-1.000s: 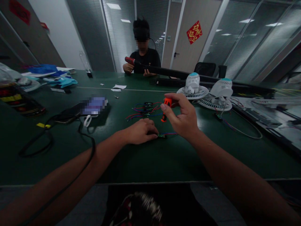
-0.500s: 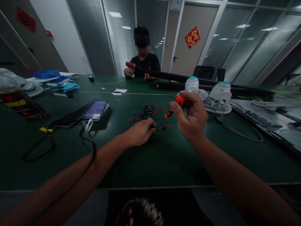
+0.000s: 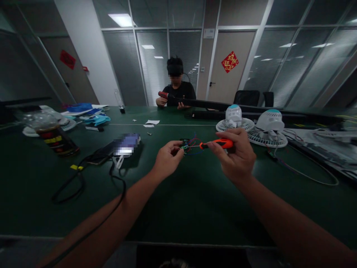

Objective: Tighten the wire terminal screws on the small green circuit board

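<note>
My left hand [image 3: 168, 158] pinches a small green circuit board [image 3: 183, 148] between thumb and fingers, partly hidden by the fingertips. Thin red and blue wires [image 3: 196, 141] show behind and beside the board. In my right hand [image 3: 238, 156] is a screwdriver [image 3: 220, 144] with an orange and black handle, held almost level. Its thin shaft points left, and the tip is at or very near the board; whether they touch I cannot tell. Dark coiled parts lie just past my left fingertips.
White fan parts [image 3: 267, 128] stand at the right, near a loose cable. A phone [image 3: 126, 144], a black cable [image 3: 67, 201] and a tilted bottle [image 3: 54, 136] are at the left. Across the green table [image 3: 178, 208] a person [image 3: 178, 91] holds a red-handled tool by long black bars.
The board has come up off the table in my left hand. The screwdriver has swung from steeply slanted to nearly level. My view has tilted up and shifted left.
</note>
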Tool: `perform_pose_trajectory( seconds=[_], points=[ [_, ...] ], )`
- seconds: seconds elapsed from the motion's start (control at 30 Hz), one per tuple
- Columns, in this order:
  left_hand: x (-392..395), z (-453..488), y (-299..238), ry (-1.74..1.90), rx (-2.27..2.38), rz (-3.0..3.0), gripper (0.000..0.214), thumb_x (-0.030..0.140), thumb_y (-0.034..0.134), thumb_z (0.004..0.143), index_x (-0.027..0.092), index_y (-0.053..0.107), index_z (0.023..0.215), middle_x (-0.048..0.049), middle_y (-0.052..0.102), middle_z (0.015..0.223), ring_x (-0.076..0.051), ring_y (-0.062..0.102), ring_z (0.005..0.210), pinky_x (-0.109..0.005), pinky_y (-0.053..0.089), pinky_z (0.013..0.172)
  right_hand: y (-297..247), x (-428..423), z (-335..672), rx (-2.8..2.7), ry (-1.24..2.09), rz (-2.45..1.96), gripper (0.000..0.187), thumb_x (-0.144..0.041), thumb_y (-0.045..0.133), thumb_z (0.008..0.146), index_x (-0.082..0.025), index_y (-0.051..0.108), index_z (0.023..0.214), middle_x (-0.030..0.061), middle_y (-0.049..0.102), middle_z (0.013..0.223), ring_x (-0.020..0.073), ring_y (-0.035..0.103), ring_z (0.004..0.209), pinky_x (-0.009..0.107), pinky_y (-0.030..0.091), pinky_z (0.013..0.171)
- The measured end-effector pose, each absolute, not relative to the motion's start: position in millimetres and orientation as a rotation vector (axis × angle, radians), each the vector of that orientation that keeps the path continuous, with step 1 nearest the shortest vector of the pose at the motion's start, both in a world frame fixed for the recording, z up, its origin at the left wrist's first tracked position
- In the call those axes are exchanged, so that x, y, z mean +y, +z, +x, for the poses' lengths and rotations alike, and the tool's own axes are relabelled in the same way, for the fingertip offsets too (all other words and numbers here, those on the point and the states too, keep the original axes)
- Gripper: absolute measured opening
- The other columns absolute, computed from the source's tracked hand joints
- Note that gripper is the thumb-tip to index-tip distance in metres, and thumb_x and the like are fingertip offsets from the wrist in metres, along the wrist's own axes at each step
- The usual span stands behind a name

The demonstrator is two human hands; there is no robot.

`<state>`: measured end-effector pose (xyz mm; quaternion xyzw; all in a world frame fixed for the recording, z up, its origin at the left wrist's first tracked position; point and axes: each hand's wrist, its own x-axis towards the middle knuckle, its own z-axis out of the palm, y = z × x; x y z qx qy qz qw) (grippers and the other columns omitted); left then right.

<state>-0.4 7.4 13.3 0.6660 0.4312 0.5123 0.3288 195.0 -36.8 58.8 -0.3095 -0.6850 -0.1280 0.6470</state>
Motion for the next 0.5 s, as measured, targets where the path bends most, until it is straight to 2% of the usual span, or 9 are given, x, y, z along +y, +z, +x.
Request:
perform_pose_trajectory(
  seconds=[0.07, 0.17, 0.4, 0.5],
  points=[
    [13, -2, 10, 1.393, 1.085, 1.668, 0.040, 0.026, 0.063, 0.079, 0.014, 0.059, 0.117, -0.0086, 0.070, 0.097, -0.017, 0.065, 0.084, -0.030, 0.051, 0.076, 58, -37, 194, -1.579, -0.325, -0.727, 0.023, -0.026, 0.074, 0.074, -0.024, 0.063, 0.094, 0.0011, 0.055, 0.086, 0.0156, 0.055, 0.078, 0.032, 0.047, 0.066],
    [18, -3, 6, 1.443, 1.030, 1.585, 0.037, 0.026, 0.064, 0.079, 0.015, 0.063, 0.115, -0.0099, 0.070, 0.105, -0.019, 0.066, 0.092, -0.034, 0.052, 0.085, 58, -38, 193, -1.603, -0.339, -0.763, 0.020, -0.029, 0.072, 0.075, -0.022, 0.063, 0.091, 0.0020, 0.056, 0.085, 0.0159, 0.057, 0.076, 0.031, 0.048, 0.064],
    [20, -4, 14, 1.601, 0.984, 1.327, 0.046, 0.016, 0.067, 0.076, 0.013, 0.059, 0.121, -0.0099, 0.071, 0.106, -0.018, 0.067, 0.093, -0.034, 0.053, 0.087, 60, -38, 194, -1.802, -0.138, -1.008, 0.015, -0.031, 0.066, 0.081, -0.018, 0.068, 0.089, 0.0051, 0.072, 0.087, 0.0176, 0.067, 0.075, 0.031, 0.053, 0.067],
    [21, -6, 18, 1.630, 0.999, 1.314, 0.038, 0.014, 0.066, 0.076, 0.013, 0.062, 0.113, -0.0093, 0.070, 0.105, -0.016, 0.067, 0.093, -0.032, 0.051, 0.088, 57, -36, 194, -1.874, -0.063, -1.135, 0.022, -0.033, 0.066, 0.079, -0.018, 0.071, 0.094, 0.0048, 0.075, 0.087, 0.0192, 0.069, 0.072, 0.032, 0.054, 0.065]
  ],
)
